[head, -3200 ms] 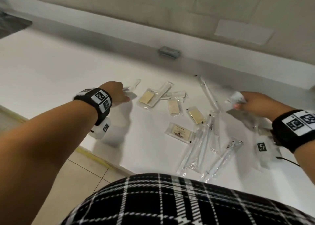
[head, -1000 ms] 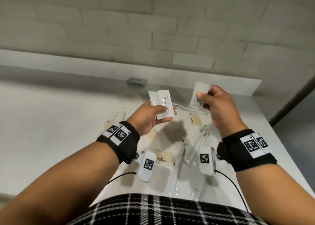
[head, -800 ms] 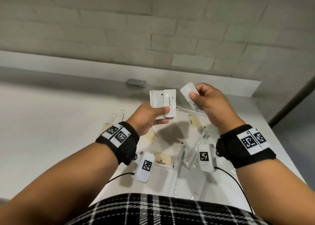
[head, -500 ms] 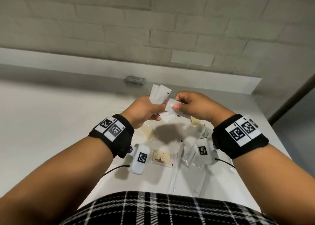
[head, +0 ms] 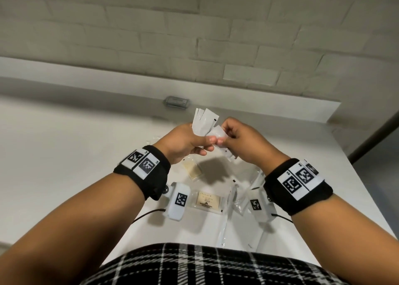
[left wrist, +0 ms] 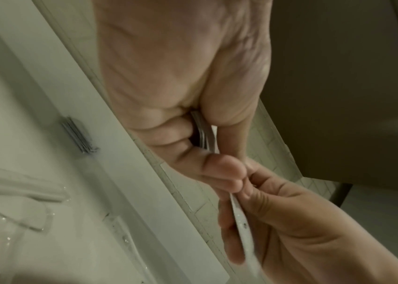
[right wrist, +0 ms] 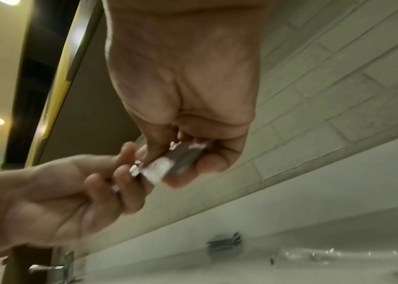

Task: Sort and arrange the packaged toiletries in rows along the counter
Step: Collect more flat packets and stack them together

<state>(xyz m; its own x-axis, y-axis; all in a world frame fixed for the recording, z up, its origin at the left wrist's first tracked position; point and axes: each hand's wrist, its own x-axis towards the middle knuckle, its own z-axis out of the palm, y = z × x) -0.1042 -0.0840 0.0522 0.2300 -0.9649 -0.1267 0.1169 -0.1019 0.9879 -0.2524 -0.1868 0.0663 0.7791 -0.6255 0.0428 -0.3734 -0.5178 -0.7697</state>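
Observation:
Both hands meet above the white counter (head: 64, 155). My left hand (head: 201, 147) grips a small fan of white sachets (head: 205, 120) that stick up from its fingers; their edges show between thumb and fingers (left wrist: 204, 132). My right hand (head: 223, 141) pinches one more white sachet (head: 218, 133) and holds it against the left hand's fingers (right wrist: 125, 173). This sachet (right wrist: 166, 165) lies between my right thumb and fingers. Below the hands lie tan soap packets (head: 193, 170) (head: 208, 200) and clear-wrapped toothbrushes (head: 230, 211), partly hidden by my wrists.
A small grey pile (head: 176, 101) lies at the back of the counter under the white ledge (head: 259, 99) and brick wall. The counter ends at the right near a dark post (head: 375, 129). My checked clothing (head: 194, 263) touches the front edge.
The hands, apart a second ago, have come together. My right hand has carried its single sachet left and down to the stack in my left hand.

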